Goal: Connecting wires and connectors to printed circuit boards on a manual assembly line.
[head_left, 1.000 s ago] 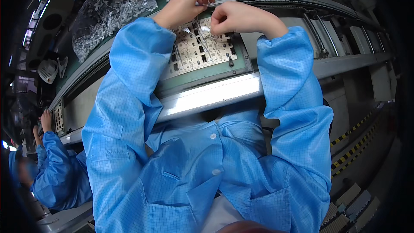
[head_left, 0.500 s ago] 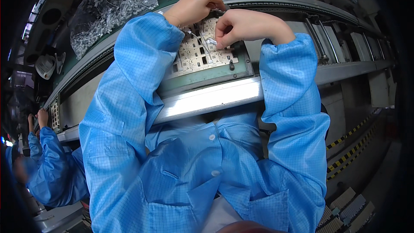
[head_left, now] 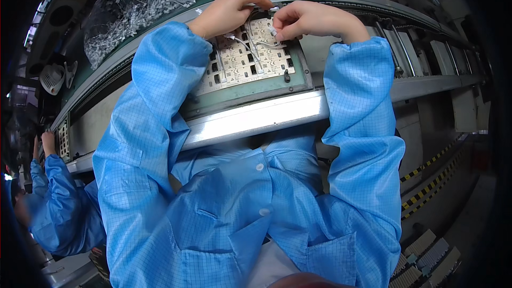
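Where the two bare hands meet at the upper centre of the frame, the left hand (head_left: pixel 226 13) is curled, fingers pressed together over a thin white wire lead with a small connector (head_left: pixel 241 42); the right hand (head_left: pixel 306 20) pinches another white lead end (head_left: pixel 272 30) between thumb and forefinger. Both leads lie on the pale, perforated circuit-board panel (head_left: pixel 245 61), just under the hands, seated in a green fixture tray (head_left: pixel 250 89) on the conveyor rail (head_left: pixel 256 120). Judged: leads light, limp, easily kinked; take them at the connector body, not the wire. Panel stiff but thin and fragile; handle by edges. Upper left, a clear bag of small grey parts (head_left: pixel 133 5). Hidden: fingertips, panel's top edge, connector seating. At far left, a co-worker's blue sleeve (head_left: pixel 56 202), mostly cut off.
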Tool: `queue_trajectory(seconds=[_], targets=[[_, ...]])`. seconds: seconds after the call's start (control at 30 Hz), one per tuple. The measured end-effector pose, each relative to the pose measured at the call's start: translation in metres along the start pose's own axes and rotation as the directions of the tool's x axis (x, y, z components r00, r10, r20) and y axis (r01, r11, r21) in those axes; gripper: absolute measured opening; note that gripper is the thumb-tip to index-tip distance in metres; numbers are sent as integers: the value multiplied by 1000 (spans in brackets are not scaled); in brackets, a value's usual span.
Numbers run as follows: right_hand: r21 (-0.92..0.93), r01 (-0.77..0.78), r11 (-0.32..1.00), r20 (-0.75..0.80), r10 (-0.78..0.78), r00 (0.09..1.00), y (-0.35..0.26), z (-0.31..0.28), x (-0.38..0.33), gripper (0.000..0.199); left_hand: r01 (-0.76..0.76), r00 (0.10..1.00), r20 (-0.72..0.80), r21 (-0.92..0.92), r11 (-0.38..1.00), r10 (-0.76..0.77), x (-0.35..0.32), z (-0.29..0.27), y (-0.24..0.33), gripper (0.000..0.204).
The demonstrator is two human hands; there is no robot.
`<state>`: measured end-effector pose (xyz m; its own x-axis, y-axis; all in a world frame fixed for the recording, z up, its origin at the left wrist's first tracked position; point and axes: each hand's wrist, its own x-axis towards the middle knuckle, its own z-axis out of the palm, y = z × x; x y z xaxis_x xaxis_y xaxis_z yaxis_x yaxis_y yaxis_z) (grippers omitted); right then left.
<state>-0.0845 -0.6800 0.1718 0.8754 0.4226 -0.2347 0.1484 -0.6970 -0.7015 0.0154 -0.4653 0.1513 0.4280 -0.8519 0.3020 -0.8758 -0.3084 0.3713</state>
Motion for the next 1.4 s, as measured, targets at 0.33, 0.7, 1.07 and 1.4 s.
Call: queue_trajectory(seconds=[0.33,0.7,1.07,1.4], targets=[[106,28,994,-107,-16,994,19,1,10,20,135,965,-212,-99,986,-154,6,-58,-1,18],[155,30,987,-245,9,969,24,4,22,23,554,809,-48,394,733,-585,-16,-46,-47,41],[75,-16,997,-305,38,952,33,6,22,24,439,892,-20,279,854,-452,-10,-41,-29,37],[36,-20,999,-295,29,955,37,6,24,24,40,959,272,138,990,-77,-14,-54,-27,17]])
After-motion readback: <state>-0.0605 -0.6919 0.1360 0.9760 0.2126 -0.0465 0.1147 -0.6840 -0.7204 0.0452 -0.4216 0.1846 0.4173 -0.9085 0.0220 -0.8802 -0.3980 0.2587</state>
